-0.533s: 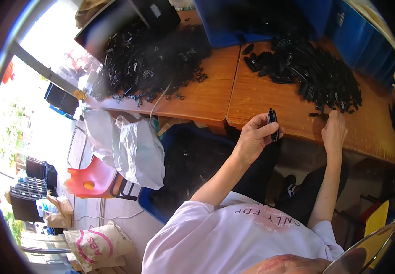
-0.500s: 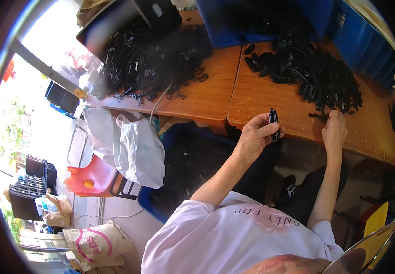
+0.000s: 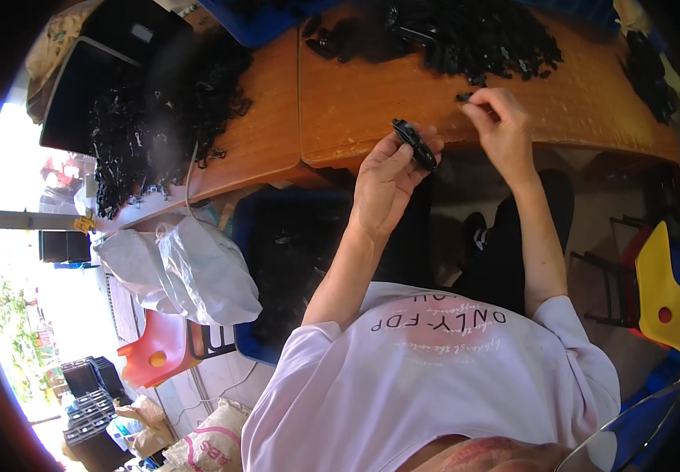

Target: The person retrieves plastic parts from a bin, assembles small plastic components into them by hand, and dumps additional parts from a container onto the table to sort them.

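Black plastic clip (image 3: 415, 143) sits pinched in the fingers of a seated worker's left hand (image 3: 387, 177), held just off the near edge of the wooden desk (image 3: 371, 110). Right hand (image 3: 501, 126) rests on that edge, fingers closed on a small dark piece (image 3: 464, 97) too tiny to identify. Bare wood lies between the hands and the heap of black parts (image 3: 474, 35) farther back on the desk. Another black pile (image 3: 159, 118) spreads across the desk's left end, partly blurred.

Left hand (image 3: 387, 177) grips a black plastic part (image 3: 415, 144); right hand (image 3: 501, 122) pinches a small piece (image 3: 464, 97) at the wooden table (image 3: 371, 102).
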Action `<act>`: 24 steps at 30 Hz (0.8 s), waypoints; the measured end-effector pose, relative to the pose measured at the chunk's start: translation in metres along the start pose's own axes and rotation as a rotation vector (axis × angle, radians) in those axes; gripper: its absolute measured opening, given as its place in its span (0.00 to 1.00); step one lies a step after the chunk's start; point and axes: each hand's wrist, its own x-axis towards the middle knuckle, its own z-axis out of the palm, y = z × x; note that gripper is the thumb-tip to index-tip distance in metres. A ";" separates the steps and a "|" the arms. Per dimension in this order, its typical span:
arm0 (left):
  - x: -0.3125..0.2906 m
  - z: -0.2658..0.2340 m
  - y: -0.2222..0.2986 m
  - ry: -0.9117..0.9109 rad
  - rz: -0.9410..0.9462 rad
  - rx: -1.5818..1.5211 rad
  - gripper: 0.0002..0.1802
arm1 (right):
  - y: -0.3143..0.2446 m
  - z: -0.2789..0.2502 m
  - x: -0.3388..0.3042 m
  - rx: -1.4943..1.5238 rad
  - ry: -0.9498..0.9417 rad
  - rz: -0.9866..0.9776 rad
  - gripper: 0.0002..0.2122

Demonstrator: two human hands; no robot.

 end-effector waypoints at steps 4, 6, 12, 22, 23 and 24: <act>-0.002 -0.007 -0.009 -0.019 0.017 -0.045 0.16 | -0.053 0.012 -0.021 0.183 -0.006 -0.148 0.06; -0.005 0.000 -0.008 -0.018 0.002 -0.035 0.16 | -0.060 0.020 -0.031 0.153 0.047 -0.249 0.08; -0.016 0.001 -0.006 0.025 0.057 -0.011 0.17 | -0.068 0.025 -0.042 -0.028 0.077 -0.370 0.11; -0.020 0.007 0.001 0.110 0.082 0.030 0.18 | -0.071 0.018 -0.038 -0.061 -0.036 -0.423 0.09; -0.020 0.009 0.002 0.131 0.072 0.020 0.19 | -0.075 0.019 -0.036 -0.120 -0.050 -0.481 0.07; -0.019 0.008 0.003 0.117 0.128 0.145 0.18 | -0.079 0.020 -0.035 -0.180 -0.064 -0.537 0.06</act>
